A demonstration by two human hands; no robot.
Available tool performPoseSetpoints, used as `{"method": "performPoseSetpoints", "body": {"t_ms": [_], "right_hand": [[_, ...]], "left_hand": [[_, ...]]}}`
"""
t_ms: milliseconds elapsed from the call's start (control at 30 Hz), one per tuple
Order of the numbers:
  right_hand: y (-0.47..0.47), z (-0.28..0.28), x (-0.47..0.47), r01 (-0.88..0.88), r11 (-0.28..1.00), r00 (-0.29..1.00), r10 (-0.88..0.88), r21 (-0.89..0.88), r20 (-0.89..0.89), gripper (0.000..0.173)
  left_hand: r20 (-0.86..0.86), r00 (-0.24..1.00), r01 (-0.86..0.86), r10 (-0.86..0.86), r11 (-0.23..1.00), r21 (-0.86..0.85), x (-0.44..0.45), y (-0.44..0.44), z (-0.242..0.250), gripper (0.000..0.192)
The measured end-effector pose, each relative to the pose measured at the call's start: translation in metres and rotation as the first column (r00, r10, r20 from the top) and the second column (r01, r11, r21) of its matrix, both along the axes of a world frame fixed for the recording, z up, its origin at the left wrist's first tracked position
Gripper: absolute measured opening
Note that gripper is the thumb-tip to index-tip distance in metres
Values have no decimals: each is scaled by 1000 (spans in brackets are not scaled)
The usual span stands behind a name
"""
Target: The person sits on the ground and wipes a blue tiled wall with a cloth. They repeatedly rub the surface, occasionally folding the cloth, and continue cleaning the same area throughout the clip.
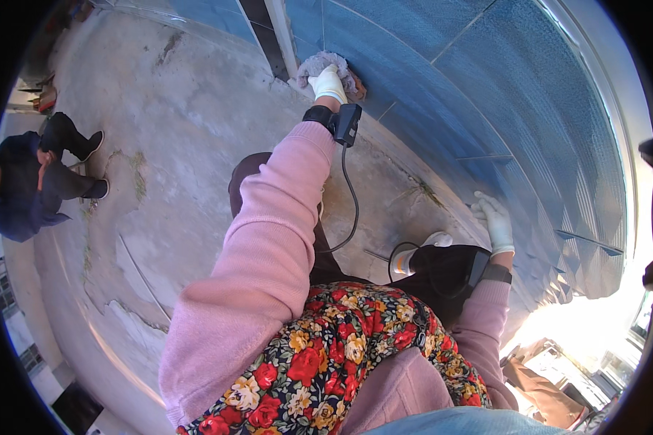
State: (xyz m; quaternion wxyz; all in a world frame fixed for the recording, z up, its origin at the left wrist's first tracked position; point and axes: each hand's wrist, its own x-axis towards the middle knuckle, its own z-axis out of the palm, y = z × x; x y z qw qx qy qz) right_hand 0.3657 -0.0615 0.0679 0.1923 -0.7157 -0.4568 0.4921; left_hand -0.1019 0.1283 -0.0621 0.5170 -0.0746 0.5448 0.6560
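My left hand (328, 84), in a white glove, is closed on a bunched pale purple cloth (314, 64). The cloth lies against the bottom of a blue tiled wall (446, 81), beside a dark upright strip with a light edge. A reddish-brown thing (360, 87) shows at the cloth's right side; what it is, I cannot tell. My right hand (495, 223), also in a white glove, is at the lower wall with its fingers apart and nothing in it. Whether it touches the tiles is not clear. Both wrists bear black straps; a box with a cable sits at the left one.
A person in dark clothes (19, 182) sits at the left. Cracked concrete ground (179, 136) with tufts of grass meets the wall's base ledge. My knees and white shoe (438, 239) are close to the wall. Brown material (544, 389) lies at the lower right, in glare.
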Motion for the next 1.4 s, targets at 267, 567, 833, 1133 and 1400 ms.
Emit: {"method": "performPoseSetpoints", "body": {"t_ms": [267,567,833,1133,1400], "right_hand": [[-7,-5,6,-37,998,999,38,47,-21,33],[-14,-5,19,40,998,999,-38,55,-38,33],[-10,-7,13,23,995,993,-12,94,-119,34],[-7,-4,4,22,998,996,-17,66,-83,35],[0,-17,6,-7,998,998,11,60,-67,33]], "left_hand": [[19,752,659,-659,750,-57,193,-98,-37,52],[201,931,295,-304,953,74,79,-42,14,39],[10,998,41,-55,847,530,-56,-13,190,42],[-487,873,282,37,777,563,31,-62,234,63],[-460,884,383,-83,692,611,53,-93,243,53]]}}
